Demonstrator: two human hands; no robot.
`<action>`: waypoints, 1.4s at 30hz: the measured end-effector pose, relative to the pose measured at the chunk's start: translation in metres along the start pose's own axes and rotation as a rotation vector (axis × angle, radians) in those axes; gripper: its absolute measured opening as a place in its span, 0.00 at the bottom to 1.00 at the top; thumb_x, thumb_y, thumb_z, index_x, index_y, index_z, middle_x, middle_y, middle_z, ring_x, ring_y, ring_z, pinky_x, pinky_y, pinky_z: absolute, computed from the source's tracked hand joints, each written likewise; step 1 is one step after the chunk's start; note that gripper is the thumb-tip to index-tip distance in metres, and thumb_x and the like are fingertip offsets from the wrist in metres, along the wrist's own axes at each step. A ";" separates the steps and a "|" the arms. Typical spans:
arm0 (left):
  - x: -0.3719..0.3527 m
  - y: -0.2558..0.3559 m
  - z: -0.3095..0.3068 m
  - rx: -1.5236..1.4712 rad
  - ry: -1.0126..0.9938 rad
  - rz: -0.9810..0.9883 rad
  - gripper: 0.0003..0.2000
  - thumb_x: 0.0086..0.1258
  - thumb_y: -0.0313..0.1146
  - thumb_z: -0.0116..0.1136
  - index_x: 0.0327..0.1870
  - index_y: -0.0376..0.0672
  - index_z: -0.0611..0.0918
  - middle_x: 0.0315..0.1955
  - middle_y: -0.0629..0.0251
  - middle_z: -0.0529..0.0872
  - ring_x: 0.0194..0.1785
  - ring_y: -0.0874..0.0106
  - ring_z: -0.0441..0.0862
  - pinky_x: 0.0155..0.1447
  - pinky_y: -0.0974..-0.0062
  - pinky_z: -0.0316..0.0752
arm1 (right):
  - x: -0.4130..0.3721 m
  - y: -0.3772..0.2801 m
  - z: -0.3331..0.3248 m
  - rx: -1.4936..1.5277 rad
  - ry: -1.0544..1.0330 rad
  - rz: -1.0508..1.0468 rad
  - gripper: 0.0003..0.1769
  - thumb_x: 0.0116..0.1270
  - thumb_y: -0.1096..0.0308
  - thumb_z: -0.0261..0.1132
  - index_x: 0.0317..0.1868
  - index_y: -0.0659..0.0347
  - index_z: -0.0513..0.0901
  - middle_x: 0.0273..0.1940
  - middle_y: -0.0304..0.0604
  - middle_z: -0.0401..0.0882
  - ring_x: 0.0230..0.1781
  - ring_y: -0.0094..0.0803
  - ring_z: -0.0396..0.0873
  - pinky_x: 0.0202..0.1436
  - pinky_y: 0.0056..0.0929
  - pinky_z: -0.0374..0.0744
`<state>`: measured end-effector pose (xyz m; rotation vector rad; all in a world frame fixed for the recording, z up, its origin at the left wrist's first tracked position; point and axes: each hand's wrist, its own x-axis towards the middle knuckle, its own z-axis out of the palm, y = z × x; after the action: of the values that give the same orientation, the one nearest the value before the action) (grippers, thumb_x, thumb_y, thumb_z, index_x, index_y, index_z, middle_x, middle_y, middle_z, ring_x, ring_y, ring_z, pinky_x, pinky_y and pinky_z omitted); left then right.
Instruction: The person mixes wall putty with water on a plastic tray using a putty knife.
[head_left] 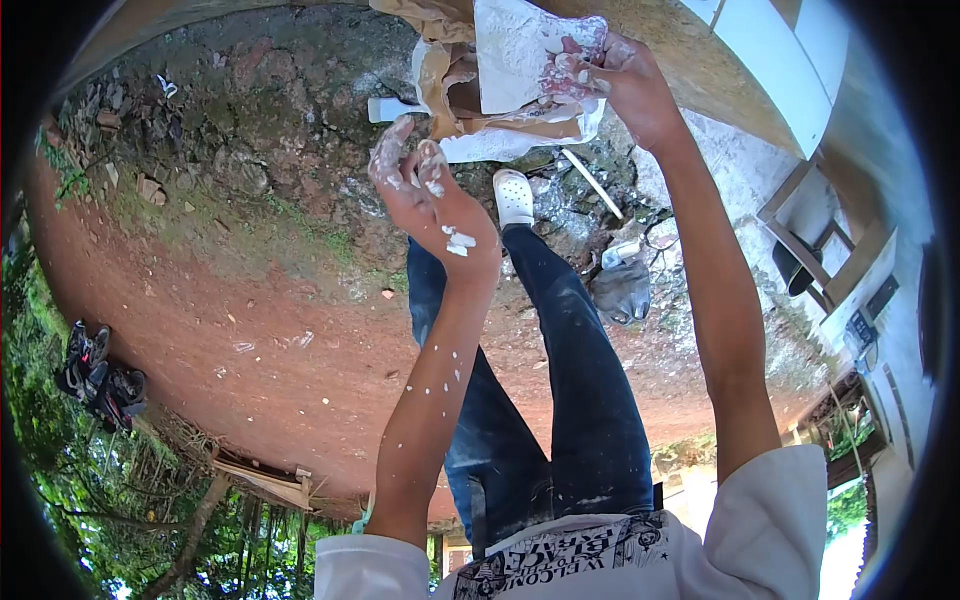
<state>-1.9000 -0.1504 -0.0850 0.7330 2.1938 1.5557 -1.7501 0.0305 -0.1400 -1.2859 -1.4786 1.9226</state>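
My right hand (610,80), smeared with white paste, pinches the edge of a flat white powdery piece (512,58). That piece is held over a torn paper bag (540,136) with brown inner layers. My left hand (425,195) is beside the bag at its lower left, fingers loosely curled and apart, nothing visible between them. White paste spots cover its fingers, wrist and forearm. A white-ended object (392,109) lies just above the left fingertips, partly hidden by the bag.
A white clog (514,197) is on the rocky ground below the bag. A thin pale stick (592,184) and a dark plastic bag (622,290) lie to its right. A curved wall edge (740,75) is at the upper right, with a wooden frame (790,195) farther right.
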 end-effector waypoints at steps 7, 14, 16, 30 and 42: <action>-0.019 0.024 -0.006 -0.989 -0.021 -0.565 0.34 0.75 0.56 0.44 0.70 0.34 0.66 0.65 0.52 0.73 0.67 0.55 0.73 0.70 0.57 0.68 | -0.063 -0.078 0.014 0.065 -0.024 0.165 0.13 0.66 0.77 0.65 0.51 0.67 0.82 0.44 0.41 0.85 0.45 0.26 0.83 0.51 0.28 0.81; -0.063 0.094 0.001 -1.428 -0.480 -0.948 0.43 0.69 0.64 0.48 0.78 0.44 0.57 0.73 0.54 0.65 0.73 0.54 0.66 0.75 0.51 0.61 | -0.200 -0.113 -0.026 0.226 -0.074 0.272 0.10 0.66 0.75 0.67 0.47 0.68 0.84 0.38 0.38 0.85 0.37 0.22 0.81 0.44 0.25 0.79; -0.098 0.117 0.008 -1.449 -0.618 -0.962 0.43 0.70 0.64 0.49 0.78 0.46 0.57 0.74 0.54 0.64 0.75 0.52 0.63 0.76 0.48 0.60 | -0.259 -0.107 -0.045 0.246 -0.068 0.207 0.10 0.66 0.77 0.67 0.47 0.69 0.83 0.39 0.37 0.85 0.38 0.22 0.81 0.45 0.25 0.79; -0.552 0.256 -0.112 -1.104 -1.207 -1.240 0.35 0.74 0.59 0.43 0.75 0.43 0.64 0.74 0.55 0.66 0.76 0.51 0.61 0.77 0.48 0.57 | -0.829 -0.002 -0.075 0.649 0.421 0.223 0.13 0.64 0.81 0.64 0.50 0.70 0.83 0.40 0.42 0.86 0.38 0.27 0.85 0.43 0.30 0.84; -0.939 0.365 0.019 -0.599 -1.778 -1.378 0.34 0.75 0.55 0.45 0.75 0.41 0.63 0.74 0.53 0.65 0.72 0.55 0.67 0.76 0.56 0.59 | -1.211 0.088 -0.245 1.098 0.984 -0.112 0.15 0.68 0.84 0.55 0.54 0.72 0.79 0.45 0.51 0.85 0.42 0.39 0.87 0.47 0.39 0.88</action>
<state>-1.0584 -0.5986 0.2419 0.0503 0.3913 0.2484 -0.9199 -0.7831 0.2868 -1.1872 0.0412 1.2638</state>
